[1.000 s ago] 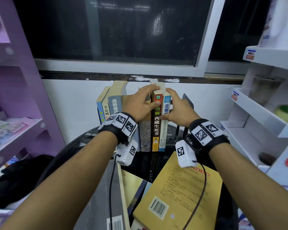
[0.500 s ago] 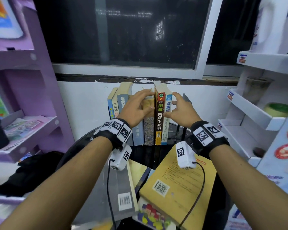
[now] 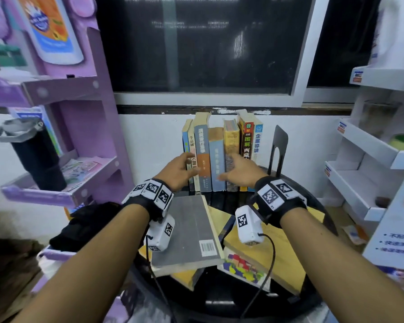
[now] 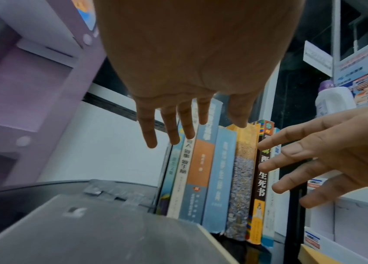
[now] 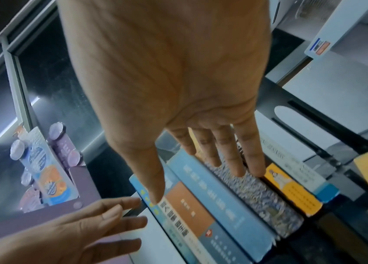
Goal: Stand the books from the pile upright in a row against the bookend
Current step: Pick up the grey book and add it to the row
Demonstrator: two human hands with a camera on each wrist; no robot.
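Books (image 3: 222, 157) were stood beside the black bookend (image 3: 278, 148), several left piled (image 3: 191, 231); left hand (image 3: 176, 170) and right hand (image 3: 239, 174) were spread wide, empty.

From head height we looked forward and down; our wrist cameras sat close under each palm, and all three shared the upright book row (image 3: 222, 157) (image 4: 219, 171) (image 5: 230, 196).
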